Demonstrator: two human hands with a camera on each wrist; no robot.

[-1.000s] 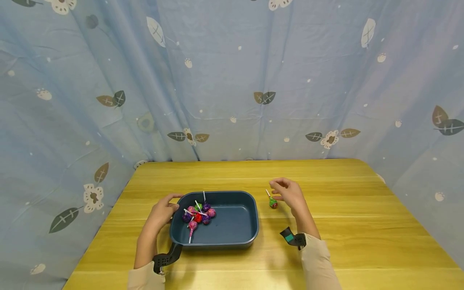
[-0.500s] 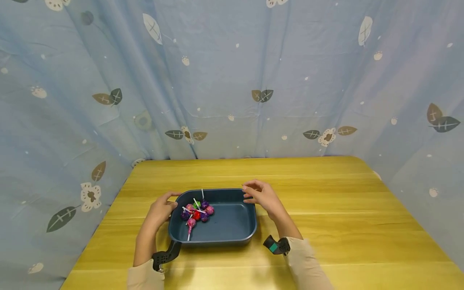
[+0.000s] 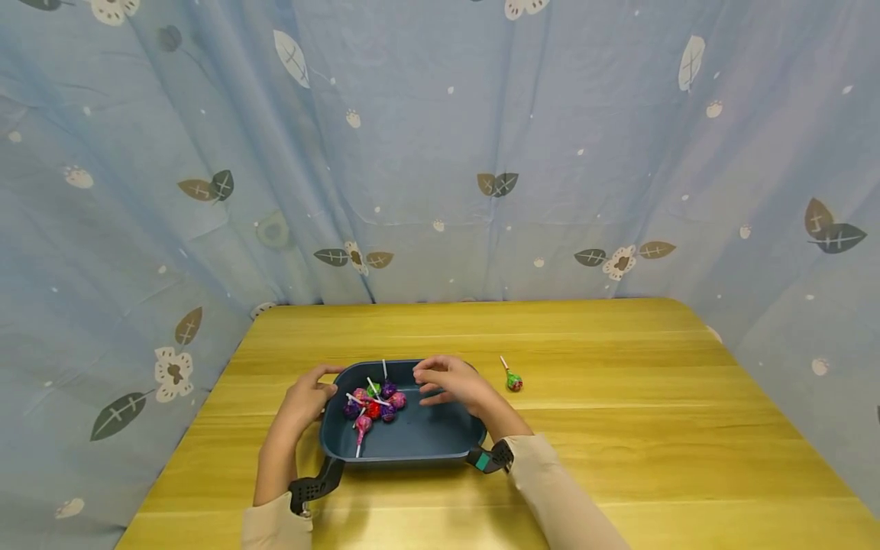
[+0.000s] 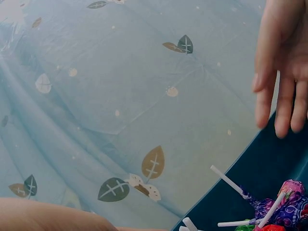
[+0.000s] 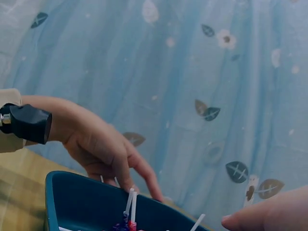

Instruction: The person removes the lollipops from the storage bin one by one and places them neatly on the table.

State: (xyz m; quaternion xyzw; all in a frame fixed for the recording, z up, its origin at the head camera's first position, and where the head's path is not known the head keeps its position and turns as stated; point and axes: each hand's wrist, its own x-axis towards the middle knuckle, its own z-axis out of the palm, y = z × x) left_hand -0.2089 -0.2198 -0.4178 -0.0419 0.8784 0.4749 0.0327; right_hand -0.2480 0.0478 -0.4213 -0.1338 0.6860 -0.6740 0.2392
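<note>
A dark blue rectangular bin stands on the table, with several wrapped lollipops heaped in its left part. My left hand rests against the bin's left end, its fingers along the outside near the rim; the right wrist view shows this left hand too. Over the bin's right half hovers my right hand, palm side facing left, fingers relaxed and holding nothing. In the left wrist view the fingers of that right hand hang loosely downward. A single green lollipop lies on the table, right of the bin.
The wooden table extends beyond the bin on every side. A light blue patterned curtain hangs behind the table and along both sides. Black camera mounts sit on both wrists.
My right hand has moved left from beside the green lollipop to above the bin. That lollipop stays on the table, in sight again after the arm covered it. The left hand keeps its place.
</note>
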